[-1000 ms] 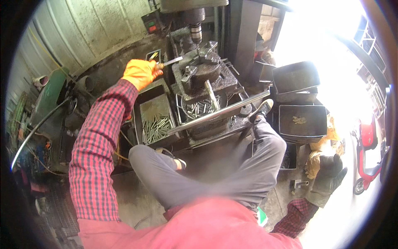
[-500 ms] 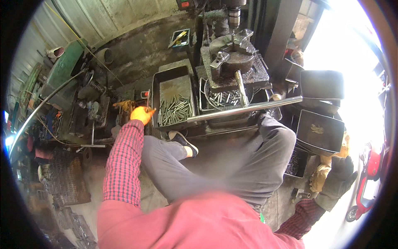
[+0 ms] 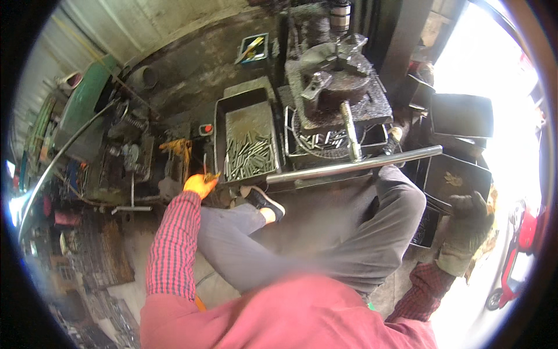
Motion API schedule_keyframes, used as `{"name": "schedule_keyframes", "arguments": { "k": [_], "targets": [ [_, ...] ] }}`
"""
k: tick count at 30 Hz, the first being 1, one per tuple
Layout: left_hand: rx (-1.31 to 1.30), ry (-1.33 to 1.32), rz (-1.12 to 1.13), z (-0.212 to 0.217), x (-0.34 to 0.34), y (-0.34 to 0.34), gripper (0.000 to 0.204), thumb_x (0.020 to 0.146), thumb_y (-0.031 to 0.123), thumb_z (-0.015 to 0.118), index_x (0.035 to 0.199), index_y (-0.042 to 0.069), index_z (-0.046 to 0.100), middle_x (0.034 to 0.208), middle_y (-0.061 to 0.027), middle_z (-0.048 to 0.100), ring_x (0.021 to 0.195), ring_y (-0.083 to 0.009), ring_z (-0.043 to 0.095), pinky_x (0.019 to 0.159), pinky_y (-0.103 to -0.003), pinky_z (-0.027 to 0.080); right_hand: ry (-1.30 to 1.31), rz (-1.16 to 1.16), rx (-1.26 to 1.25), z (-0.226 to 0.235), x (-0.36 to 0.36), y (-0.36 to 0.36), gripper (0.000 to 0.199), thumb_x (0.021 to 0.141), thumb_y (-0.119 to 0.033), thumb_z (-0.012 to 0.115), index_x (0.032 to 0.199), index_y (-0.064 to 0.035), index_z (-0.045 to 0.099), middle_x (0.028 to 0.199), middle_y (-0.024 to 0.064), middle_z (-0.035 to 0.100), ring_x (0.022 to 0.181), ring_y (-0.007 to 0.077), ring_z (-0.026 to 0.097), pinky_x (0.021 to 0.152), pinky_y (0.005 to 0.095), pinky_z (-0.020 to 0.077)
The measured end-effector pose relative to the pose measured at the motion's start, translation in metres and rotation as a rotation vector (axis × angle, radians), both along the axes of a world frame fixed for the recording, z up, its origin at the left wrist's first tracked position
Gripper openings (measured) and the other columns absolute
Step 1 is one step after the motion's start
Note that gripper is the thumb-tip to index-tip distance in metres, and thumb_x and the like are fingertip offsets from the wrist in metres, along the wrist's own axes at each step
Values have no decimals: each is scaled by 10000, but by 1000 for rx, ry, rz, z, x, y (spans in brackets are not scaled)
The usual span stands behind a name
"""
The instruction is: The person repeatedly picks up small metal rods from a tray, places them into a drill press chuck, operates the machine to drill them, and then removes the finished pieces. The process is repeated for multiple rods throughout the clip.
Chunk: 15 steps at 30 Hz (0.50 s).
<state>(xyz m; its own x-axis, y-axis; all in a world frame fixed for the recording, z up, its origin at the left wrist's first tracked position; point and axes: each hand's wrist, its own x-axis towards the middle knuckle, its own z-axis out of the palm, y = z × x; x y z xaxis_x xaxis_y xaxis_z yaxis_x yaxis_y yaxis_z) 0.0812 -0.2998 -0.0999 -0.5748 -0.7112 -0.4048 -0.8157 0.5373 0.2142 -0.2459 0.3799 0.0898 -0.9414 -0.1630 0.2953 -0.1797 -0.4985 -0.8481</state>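
My left hand (image 3: 200, 185), in an orange glove, is closed just left of the near end of a deep metal tray (image 3: 220, 139). A thin stick (image 3: 204, 164) stands up from its fingers; its kind is too small to make out. Short metal pins (image 3: 251, 157) lie heaped in the tray's near half. Far to the right, my right hand (image 3: 469, 227) wears a thick grey glove. Its fingers are stretched out and hold nothing, beside a dark metal bin (image 3: 456, 181) with a pale crumpled thing inside.
A drill press table with a round clamp fixture (image 3: 334, 87) stands ahead, a long steel bar handle (image 3: 354, 166) reaching toward me. More pins lie in a wire basket (image 3: 325, 139) below it. A vise-like machine (image 3: 131, 157), yellow rag (image 3: 179, 150) and small blue tray (image 3: 253, 47) are around.
My left hand has drawn back toward me with the thin stick, away from the tray's side. My right hand has lifted forward toward the bin. The view has shifted slightly.
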Motion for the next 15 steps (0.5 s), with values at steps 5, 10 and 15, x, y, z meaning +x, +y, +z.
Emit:
{"name": "schedule_keyframes", "arguments": {
  "k": [5, 10, 15],
  "targets": [
    [139, 5, -6, -20, 2, -2, 680, 880, 598, 776, 1365, 121, 753, 1293, -190, 767, 1254, -367, 704, 1070, -464, 543, 1, -114, 72, 6, -11, -8, 687, 1114, -602, 462, 1302, 7, 718, 1037, 193, 770, 959, 353, 759, 959, 489, 582],
    [-209, 560, 29, 43, -19, 13, 1088, 863, 366, 915, 1694, 10, 311, 1704, -243, 396, 1562, -394, 403, 1280, -453, 344, -8, -138, -68, 5, -31, -8, 600, 1113, -546, 518, 1289, -7, 716, 1101, 146, 738, 1028, 315, 723, 990, 472, 566],
    [-385, 936, -356, 133, -85, 92, 959, 912, 402, 881, 1644, 0, 409, 1640, -212, 477, 1535, -364, 438, 1277, -460, 339, -142, 16, -306, -3, -90, -82, 568, 1082, -544, 593, 1293, -27, 698, 1136, 125, 707, 1065, 297, 691, 1021, 505, 564]
  ]
}}
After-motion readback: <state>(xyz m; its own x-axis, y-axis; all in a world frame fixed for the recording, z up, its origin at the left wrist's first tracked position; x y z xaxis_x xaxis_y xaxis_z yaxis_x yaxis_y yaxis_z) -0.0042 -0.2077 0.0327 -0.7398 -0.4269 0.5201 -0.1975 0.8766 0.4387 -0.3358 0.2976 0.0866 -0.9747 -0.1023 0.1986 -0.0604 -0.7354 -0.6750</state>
